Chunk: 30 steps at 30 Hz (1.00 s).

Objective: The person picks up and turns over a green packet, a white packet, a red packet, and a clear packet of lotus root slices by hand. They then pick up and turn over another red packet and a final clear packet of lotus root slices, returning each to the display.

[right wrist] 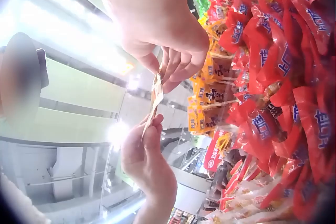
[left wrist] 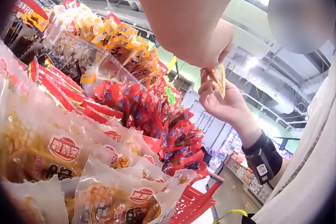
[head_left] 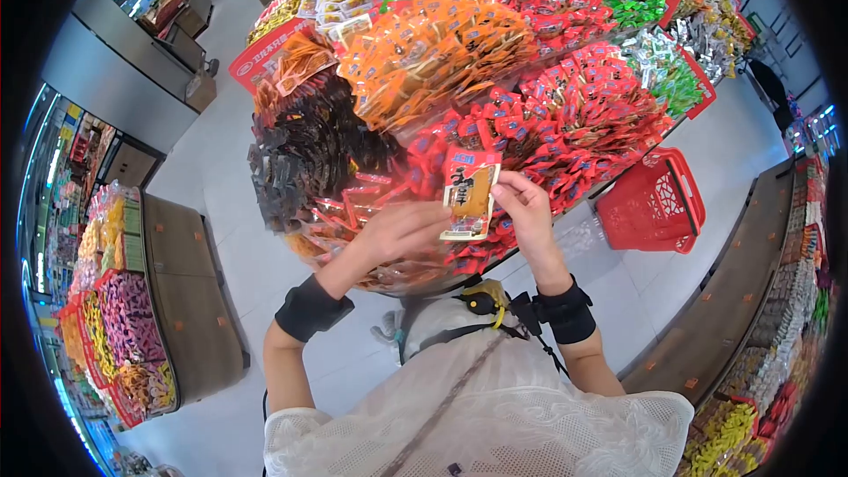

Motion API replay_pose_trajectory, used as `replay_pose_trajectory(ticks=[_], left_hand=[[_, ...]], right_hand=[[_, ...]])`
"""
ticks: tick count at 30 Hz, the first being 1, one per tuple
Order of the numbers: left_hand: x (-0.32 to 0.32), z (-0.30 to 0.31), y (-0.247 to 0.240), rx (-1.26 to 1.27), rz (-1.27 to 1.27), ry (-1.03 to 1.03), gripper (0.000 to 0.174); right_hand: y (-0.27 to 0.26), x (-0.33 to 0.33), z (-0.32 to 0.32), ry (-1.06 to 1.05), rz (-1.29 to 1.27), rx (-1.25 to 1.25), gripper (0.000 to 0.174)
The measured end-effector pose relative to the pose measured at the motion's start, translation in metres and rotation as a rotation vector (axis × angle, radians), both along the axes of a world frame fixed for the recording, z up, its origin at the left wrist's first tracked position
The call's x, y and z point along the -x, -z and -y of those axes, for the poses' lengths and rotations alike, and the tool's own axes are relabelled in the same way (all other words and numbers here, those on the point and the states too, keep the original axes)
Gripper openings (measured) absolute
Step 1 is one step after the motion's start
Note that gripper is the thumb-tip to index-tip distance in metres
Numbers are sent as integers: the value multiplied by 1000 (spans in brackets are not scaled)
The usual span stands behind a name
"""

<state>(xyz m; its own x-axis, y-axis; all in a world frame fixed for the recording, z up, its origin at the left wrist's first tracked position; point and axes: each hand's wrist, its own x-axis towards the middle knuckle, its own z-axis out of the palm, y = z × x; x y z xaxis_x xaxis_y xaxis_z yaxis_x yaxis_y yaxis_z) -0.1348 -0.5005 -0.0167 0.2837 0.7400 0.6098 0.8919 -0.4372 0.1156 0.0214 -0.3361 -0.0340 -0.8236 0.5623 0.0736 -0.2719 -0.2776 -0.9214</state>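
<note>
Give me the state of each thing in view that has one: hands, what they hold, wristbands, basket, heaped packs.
Left hand: pinching the packet's left edge
Right hand: pinching its right edge
Packet: held up, printed front toward the head camera; seal unclear
Wristbands: worn, one per wrist
Basket: on the floor
Orange packs: heaped
Red packs: heaped
Black packs: heaped

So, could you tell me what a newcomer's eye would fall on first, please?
Probably the small snack packet held in both hands near the head view's centre. Beyond it lie heaps of orange packets and red packets; a red basket shows to their right.
</note>
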Motion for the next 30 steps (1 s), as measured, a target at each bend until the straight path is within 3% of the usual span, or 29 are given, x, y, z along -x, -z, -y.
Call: replay_pose_trajectory(ticks=[10, 14, 18, 30], left_hand=[[-9, 12, 8, 137, -104, -74, 37], [-17, 20, 6, 72, -127, -102, 32], [-12, 37, 10, 147, -219, -105, 39], [-13, 53, 1, 75, -174, -33, 31]], right_hand=[[13, 3, -1, -108, 53, 39, 19], [6, 7, 11, -114, 37, 76, 16], [17, 9, 16, -151, 102, -70, 20], [5, -9, 16, -292, 242, -196, 12]])
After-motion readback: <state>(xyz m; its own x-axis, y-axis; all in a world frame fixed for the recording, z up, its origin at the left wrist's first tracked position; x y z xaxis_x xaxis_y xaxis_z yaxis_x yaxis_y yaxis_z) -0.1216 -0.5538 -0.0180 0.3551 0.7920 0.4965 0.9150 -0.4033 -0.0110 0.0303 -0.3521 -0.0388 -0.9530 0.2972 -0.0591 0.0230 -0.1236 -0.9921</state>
